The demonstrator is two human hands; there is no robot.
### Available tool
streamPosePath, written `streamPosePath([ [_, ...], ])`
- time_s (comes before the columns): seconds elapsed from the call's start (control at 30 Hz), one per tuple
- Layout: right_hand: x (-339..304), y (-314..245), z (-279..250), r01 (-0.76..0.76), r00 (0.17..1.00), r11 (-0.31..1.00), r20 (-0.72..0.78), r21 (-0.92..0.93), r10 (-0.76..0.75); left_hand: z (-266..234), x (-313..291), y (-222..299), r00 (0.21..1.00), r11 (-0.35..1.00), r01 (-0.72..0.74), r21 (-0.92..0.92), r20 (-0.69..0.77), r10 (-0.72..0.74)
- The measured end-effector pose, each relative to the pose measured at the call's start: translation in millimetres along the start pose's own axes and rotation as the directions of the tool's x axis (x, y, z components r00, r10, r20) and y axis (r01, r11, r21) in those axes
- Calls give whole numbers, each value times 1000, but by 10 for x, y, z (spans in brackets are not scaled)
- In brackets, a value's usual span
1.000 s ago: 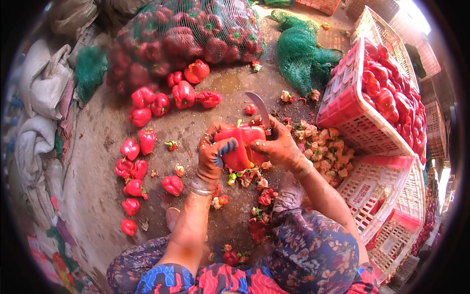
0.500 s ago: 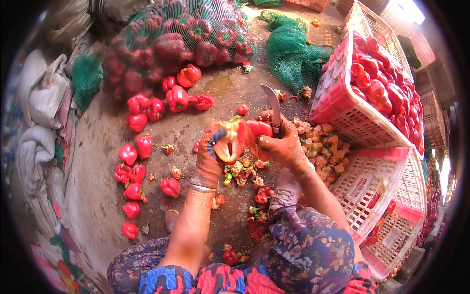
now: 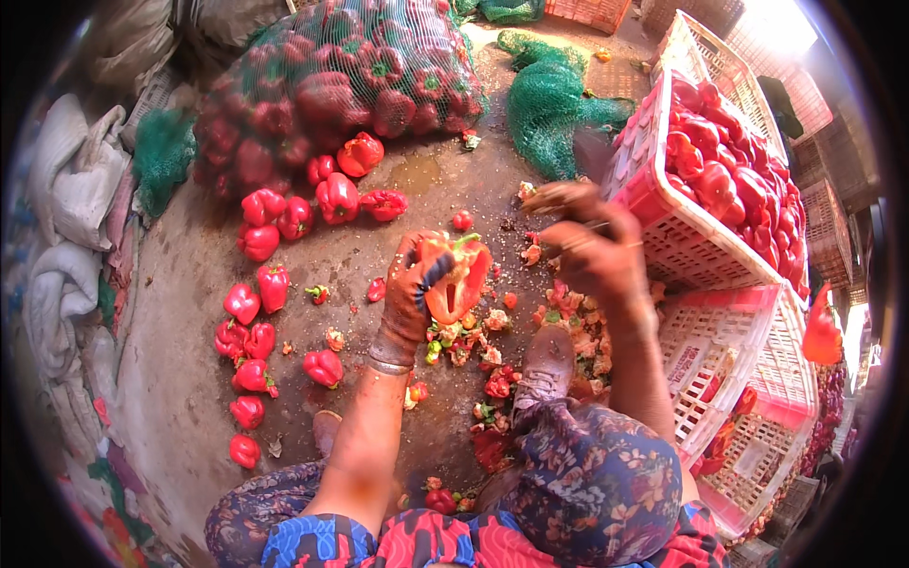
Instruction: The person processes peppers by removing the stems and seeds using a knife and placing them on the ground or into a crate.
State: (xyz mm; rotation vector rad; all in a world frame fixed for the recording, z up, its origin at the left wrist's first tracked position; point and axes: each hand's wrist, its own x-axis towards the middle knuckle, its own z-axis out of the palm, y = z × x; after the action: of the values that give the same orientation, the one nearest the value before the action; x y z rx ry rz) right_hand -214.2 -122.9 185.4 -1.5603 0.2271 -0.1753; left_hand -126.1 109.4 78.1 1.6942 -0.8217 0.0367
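Observation:
My left hand, its fingertips partly dark, is closed around a cut-open red bell pepper. The pepper's pale inner side faces right, and its green stem is still at the top. My right hand is apart from it, out to the right beside the full crate, and smeared by motion. A faint grey blur above its fingers looks like the blade of the curved knife; the handle cannot be made out. Further right, a red pepper piece shows in mid-air beside the slatted crates.
Whole red peppers lie in a line on the floor at left. A green net sack of peppers stands behind, with loose green netting beside it. A crate of peppers stands at right. Pepper cores are heaped by my shoe.
My right hand has left the pepper and swung right. The piece it held has gone from it, and a red piece now shows in the air at far right. My left hand keeps its pepper.

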Motion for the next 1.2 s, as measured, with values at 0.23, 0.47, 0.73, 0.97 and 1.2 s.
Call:
streamPosePath([
  [0.23, 52, 667, 429, 154, 960, 959, 265, -240, -88, 38, 10, 85, 991, 997, -5, -74, 132, 15],
  [0.47, -7, 1040, 511, -253, 967, 931, 39, 262, 251, 294, -66, 199, 989, 960, 149, -236, 9, -151],
  [0.73, 62, 879, 356, -216, 976, 958, 3, 188, 219, 270, -93, 39, 997, 979, -69, 193, 52, 60],
  [0.97, 26, 643, 339, 159, 986, 952, 98, -262, -138, 201, 5, 170, 994, 998, -20, 56, 111, 13],
  [1.2, 15, 461, -267, -117, 928, 340, 225, 933, -299, 154, -95, 37, 996, 996, 56, 65, 62, -60],
])
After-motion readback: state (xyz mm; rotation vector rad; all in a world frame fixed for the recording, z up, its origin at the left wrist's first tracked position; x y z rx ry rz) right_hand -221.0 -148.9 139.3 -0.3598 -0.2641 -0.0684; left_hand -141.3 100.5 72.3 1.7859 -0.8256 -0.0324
